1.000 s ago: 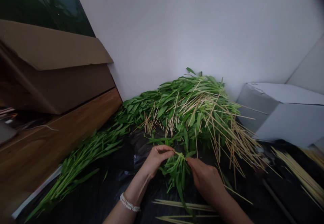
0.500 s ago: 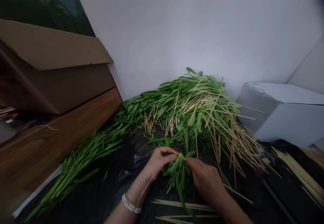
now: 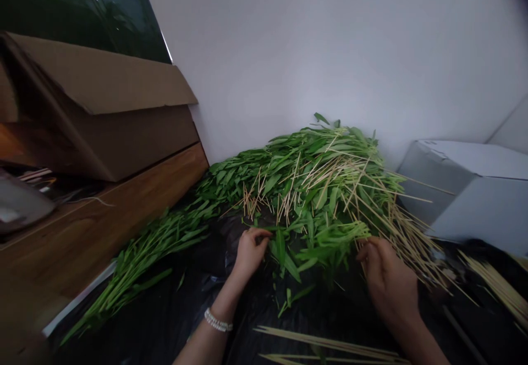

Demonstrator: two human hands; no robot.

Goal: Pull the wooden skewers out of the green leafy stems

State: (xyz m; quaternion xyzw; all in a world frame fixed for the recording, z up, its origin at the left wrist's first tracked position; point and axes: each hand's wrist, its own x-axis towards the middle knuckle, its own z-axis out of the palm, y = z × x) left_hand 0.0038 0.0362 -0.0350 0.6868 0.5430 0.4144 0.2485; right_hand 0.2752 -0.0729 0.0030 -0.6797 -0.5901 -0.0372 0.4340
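Observation:
My right hand (image 3: 390, 274) is closed around the end of a skewer, of which only a short bit shows at the fingers. A bunch of leafy greens (image 3: 334, 241) hangs off to the left of those fingers. My left hand (image 3: 251, 252), with a white beaded bracelet (image 3: 218, 321) at the wrist, has thumb and forefinger bent together beside some loose green leaves (image 3: 282, 249). Whatever lies between its fingertips is too small to make out. Behind both hands rises a pile of leafy greens (image 3: 297, 156) with many thin wooden skewers (image 3: 406, 238) sticking out.
Long-stemmed greens (image 3: 136, 269) lie at the left on black plastic sheeting (image 3: 202, 304). Bare skewers (image 3: 325, 342) lie in front, more (image 3: 501, 285) at the right. A cardboard box (image 3: 136, 145) stands on a wooden surface (image 3: 165, 189); a white box (image 3: 487, 200) sits right, against the wall.
My hands have drawn apart. The right one has moved right and up with the greens, which now swing sideways; the left has moved slightly left and away from the bunch.

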